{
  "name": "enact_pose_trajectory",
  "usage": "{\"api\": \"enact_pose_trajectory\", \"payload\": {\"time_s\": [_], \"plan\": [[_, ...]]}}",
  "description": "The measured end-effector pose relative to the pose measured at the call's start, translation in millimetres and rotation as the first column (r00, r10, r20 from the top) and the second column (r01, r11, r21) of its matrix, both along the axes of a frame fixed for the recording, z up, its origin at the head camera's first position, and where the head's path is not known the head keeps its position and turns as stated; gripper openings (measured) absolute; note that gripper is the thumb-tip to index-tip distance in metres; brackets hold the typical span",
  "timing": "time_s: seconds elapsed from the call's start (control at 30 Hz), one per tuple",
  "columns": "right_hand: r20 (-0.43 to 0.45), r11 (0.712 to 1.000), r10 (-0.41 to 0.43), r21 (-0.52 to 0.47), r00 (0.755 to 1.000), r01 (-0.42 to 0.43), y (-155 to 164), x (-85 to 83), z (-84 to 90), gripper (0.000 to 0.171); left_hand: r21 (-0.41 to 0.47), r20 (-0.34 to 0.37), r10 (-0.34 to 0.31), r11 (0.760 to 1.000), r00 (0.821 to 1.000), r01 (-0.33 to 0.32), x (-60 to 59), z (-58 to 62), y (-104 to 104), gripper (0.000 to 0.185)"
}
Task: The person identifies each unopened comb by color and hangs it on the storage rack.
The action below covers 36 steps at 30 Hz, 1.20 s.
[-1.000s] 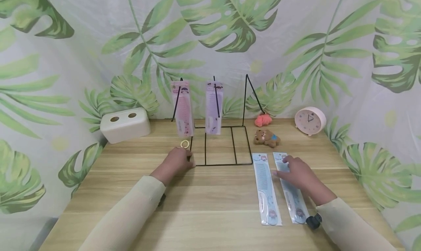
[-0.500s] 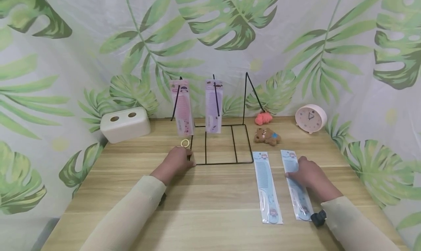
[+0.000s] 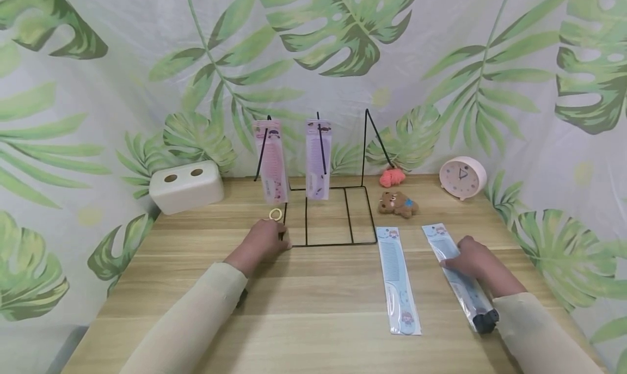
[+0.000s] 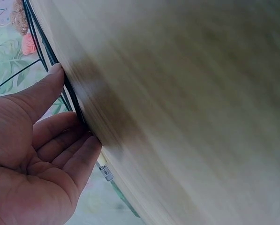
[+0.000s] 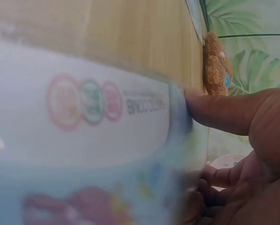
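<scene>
Head view – right hand: our right hand (image 3: pixel 471 258) grips the right-hand packaged comb (image 3: pixel 458 273) at its edge. Against a second ago the pack has slid away from the other comb pack (image 3: pixel 398 279) and turned, so its top now points up-left while its lower end runs toward our sleeve.
Head view – comb position: it lies on the table (image 3: pixel 313 319) well right of the wire rack (image 3: pixel 327 216), with one long edge seemingly lifting – we judge we are picking it up, not just pushing it.
Head view – left hand: our left hand (image 3: pixel 264 242) has not moved; it rests at the rack's front left corner, steadying it, fingers relaxed.
Head view – rack: two comb packs (image 3: pixel 272 159) hang on the left and middle prongs; the right prong is bare.
Left wrist view – grip: fingers (image 4: pixel 60 145) lie straight against the black wire (image 4: pixel 60 89), pressing, not curled round it.
Right wrist view – grip: thumb (image 5: pixel 224 112) presses on the pack's edge (image 5: pixel 83 126), other fingers curl beneath – blurred.
</scene>
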State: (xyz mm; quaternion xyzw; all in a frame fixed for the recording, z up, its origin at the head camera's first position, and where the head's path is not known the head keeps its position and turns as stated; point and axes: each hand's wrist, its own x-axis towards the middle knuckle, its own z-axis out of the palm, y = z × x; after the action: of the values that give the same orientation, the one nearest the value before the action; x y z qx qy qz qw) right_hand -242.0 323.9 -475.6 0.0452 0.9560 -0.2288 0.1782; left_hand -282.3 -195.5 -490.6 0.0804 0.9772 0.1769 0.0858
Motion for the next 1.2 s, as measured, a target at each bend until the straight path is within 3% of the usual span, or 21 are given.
{"api": "enact_pose_trajectory", "payload": {"time_s": [0.1,0.23,0.37,0.47,0.63,0.77,0.87,0.97,1.0,1.1,1.2], "plan": [[-0.044,1.000,0.001,-0.023,0.999,-0.002,4.1,-1.0,-0.1,0.076,0.000,0.000,0.002,1.000,1.000,-0.002,0.6,0.2,0.5,0.054],[-0.132,0.999,-0.009,-0.055,0.991,0.001,13.4,-7.5,0.5,0.062,-0.004,-0.011,0.003,1.000,1.000,-0.003,1.2,-0.3,0.6,0.053],[-0.190,0.989,-0.059,-0.145,0.980,0.031,23.1,-15.2,12.1,0.057,-0.005,-0.011,0.006,1.000,1.000,-0.006,0.9,-1.5,0.4,0.053],[-0.207,0.964,-0.124,-0.255,0.970,0.069,28.1,-18.8,26.1,0.060,-0.002,-0.003,0.013,1.000,1.000,-0.013,1.5,-0.9,0.7,0.053],[-0.298,0.913,-0.191,-0.403,0.935,0.058,32.2,-20.5,45.6,0.060,-0.002,0.007,0.020,1.000,1.000,-0.020,2.5,1.2,0.7,0.054],[-0.357,0.843,-0.233,-0.539,0.905,0.004,33.7,-19.7,52.4,0.046,0.000,0.008,0.018,1.000,1.000,-0.018,2.5,2.4,1.1,0.055],[-0.366,0.747,-0.256,-0.662,0.895,-0.057,32.4,-18.0,54.4,0.030,-0.002,0.000,0.018,1.000,1.000,-0.018,2.4,2.2,1.8,0.054],[-0.366,0.662,-0.249,-0.740,0.897,-0.119,26.8,-14.4,56.1,0.028,-0.009,-0.006,0.015,1.000,1.000,-0.015,1.8,0.8,1.9,0.054],[-0.369,0.643,-0.246,-0.754,0.896,-0.134,23.8,-13.3,56.5,0.028,-0.009,-0.006,0.014,1.000,1.000,-0.014,1.6,0.5,1.8,0.054],[-0.400,0.626,-0.210,-0.756,0.892,-0.191,12.2,-12.1,57.6,0.032,-0.010,-0.002,0.011,1.000,1.000,-0.011,1.9,0.4,1.7,0.054],[-0.444,0.560,-0.162,-0.777,0.881,-0.289,-6.7,-12.7,60.1,0.034,-0.005,0.003,0.014,1.000,1.000,-0.014,2.3,0.3,1.0,0.055]]}}
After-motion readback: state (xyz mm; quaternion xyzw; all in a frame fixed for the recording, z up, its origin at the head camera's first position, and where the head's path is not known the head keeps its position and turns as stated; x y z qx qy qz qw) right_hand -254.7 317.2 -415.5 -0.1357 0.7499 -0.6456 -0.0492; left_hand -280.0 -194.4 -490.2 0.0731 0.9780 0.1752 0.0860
